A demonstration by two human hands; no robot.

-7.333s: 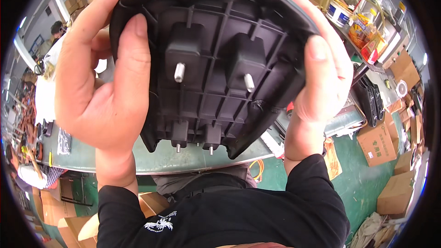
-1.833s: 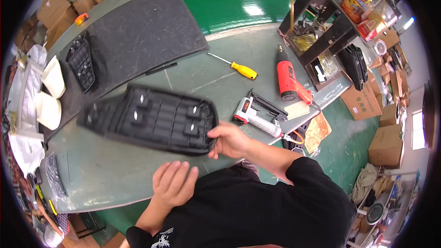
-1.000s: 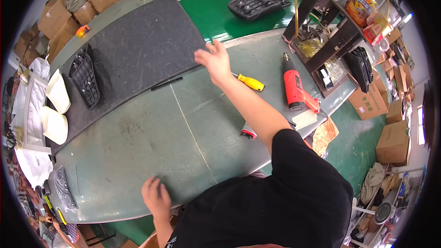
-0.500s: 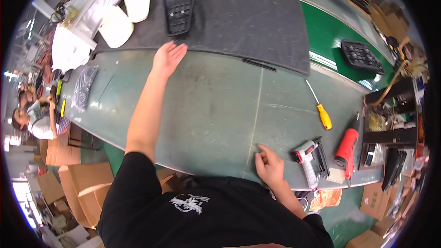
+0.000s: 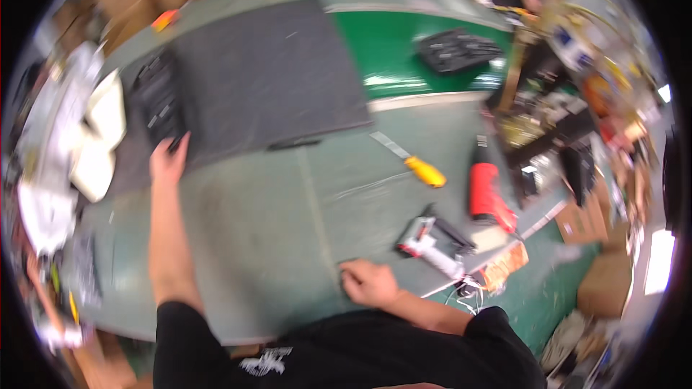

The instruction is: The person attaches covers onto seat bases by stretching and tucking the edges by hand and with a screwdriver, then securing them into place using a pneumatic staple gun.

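A black ribbed plastic part [image 5: 160,101] lies on the far left end of the dark grey mat [image 5: 267,79], and the person's left hand [image 5: 169,161] now stretches out to it, fingers open and tips at the part's near edge, touching or about to (the blur makes a firm grip impossible to confirm). Half a second ago that hand was in a similar reach toward the mat's edge, while a second ago it lay flat near the body and the right arm was the one extended, so the reach has switched sides. The right hand [image 5: 369,282] has drawn back and rests loosely curled, holding nothing, on the near edge of the grey-green worktop [image 5: 274,245]. The larger black moulded panel handled earlier is no longer in the hands; a similar dark panel [image 5: 458,49] sits well apart on the green strip at the far right. That suggests one piece has been put aside and the ribbed part is the next to be picked up.

Around the right hand lie a white and red staple gun [image 5: 432,241] just beside it, a red power tool [image 5: 489,191] further right, and a yellow-handled screwdriver [image 5: 412,163] between tools and mat. White foam pieces [image 5: 101,133] sit left of the ribbed part. Cardboard boxes [image 5: 602,281] crowd the floor to the right.
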